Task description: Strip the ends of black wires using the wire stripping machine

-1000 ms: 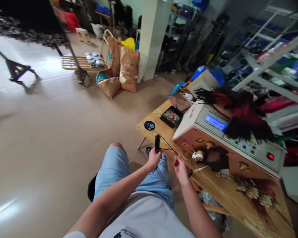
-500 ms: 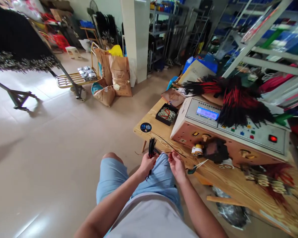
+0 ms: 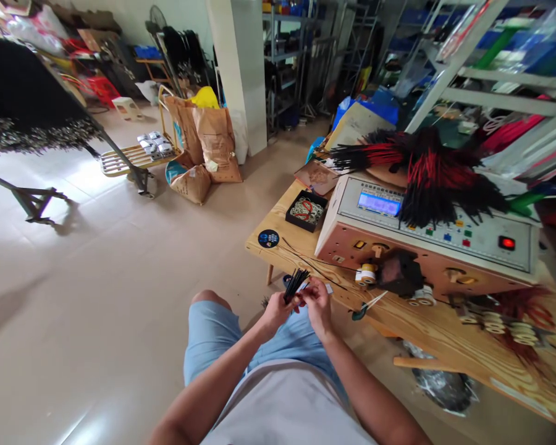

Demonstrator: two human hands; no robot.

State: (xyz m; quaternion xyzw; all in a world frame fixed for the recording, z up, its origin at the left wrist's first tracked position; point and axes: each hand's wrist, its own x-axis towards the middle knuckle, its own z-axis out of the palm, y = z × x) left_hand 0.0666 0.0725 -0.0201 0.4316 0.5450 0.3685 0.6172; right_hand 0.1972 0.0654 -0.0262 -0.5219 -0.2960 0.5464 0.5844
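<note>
I sit at the near edge of a wooden table [image 3: 445, 346], knees in light blue shorts. My left hand [image 3: 277, 309] is closed round a small bundle of short black wires [image 3: 295, 284] that fans up and to the right. My right hand [image 3: 315, 301] meets it just above my lap, fingers pinched at the bundle's base; what they pinch is too small to name. A thin black wire [image 3: 306, 259] runs across the table from a pink wire-cutting machine [image 3: 421, 247] with a lit blue screen.
A heap of red and black cut wires [image 3: 426, 173] lies on the machine's top. On the table's far end sit a black tray of rubber bands [image 3: 306, 211] and a round blue sticker [image 3: 268, 238]. Brown paper sacks [image 3: 204, 148], a white pillar and shelving stand beyond on the tiled floor.
My right hand has come left to meet my left hand at the bundle. The bundle has tilted from upright to leaning right. The view has swung a little.
</note>
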